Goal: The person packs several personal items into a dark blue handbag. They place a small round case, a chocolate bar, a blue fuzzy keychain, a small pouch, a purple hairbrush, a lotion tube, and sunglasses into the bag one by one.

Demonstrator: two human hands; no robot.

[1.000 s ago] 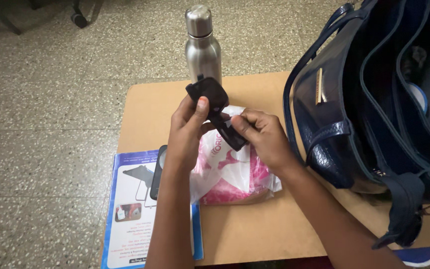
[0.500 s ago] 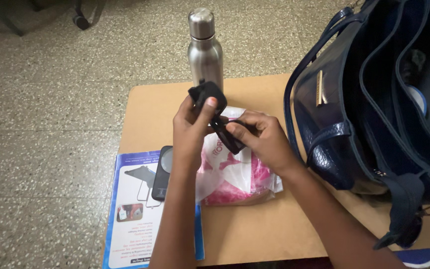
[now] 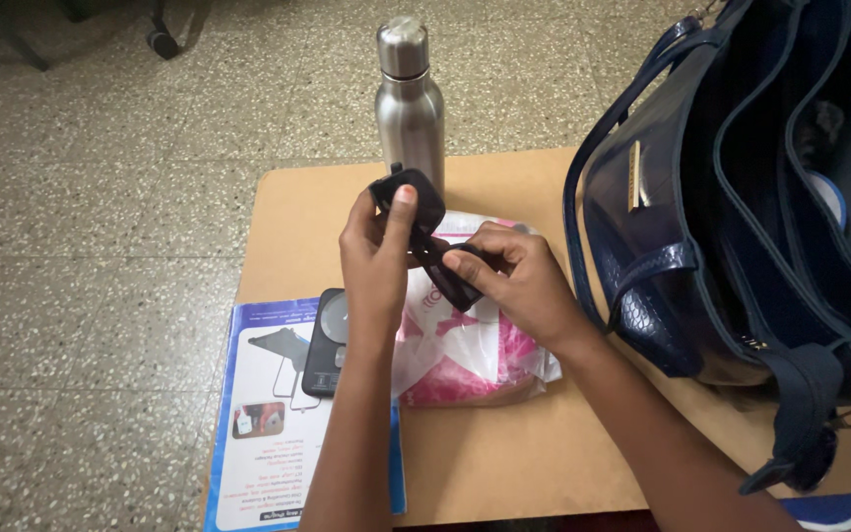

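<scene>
Both my hands hold a small black folded object [image 3: 422,209], like a strap or pouch, above the middle of the tan table [image 3: 504,463]. My left hand [image 3: 374,258] grips its upper rounded end with the thumb on top. My right hand [image 3: 516,281] pinches its lower end. Directly under my hands lies a pink and white plastic packet [image 3: 465,355]. A small black flat device [image 3: 327,340] rests beside the packet on a blue booklet [image 3: 268,414].
A steel water bottle [image 3: 409,103] stands upright at the table's far edge. A large dark blue handbag [image 3: 751,217] stands open on the right side of the table. The blue booklet overhangs the table's left edge above a speckled floor [image 3: 91,246].
My hands have stayed together over the packet, and the fingers have shifted slightly on the black object. The rest has not moved.
</scene>
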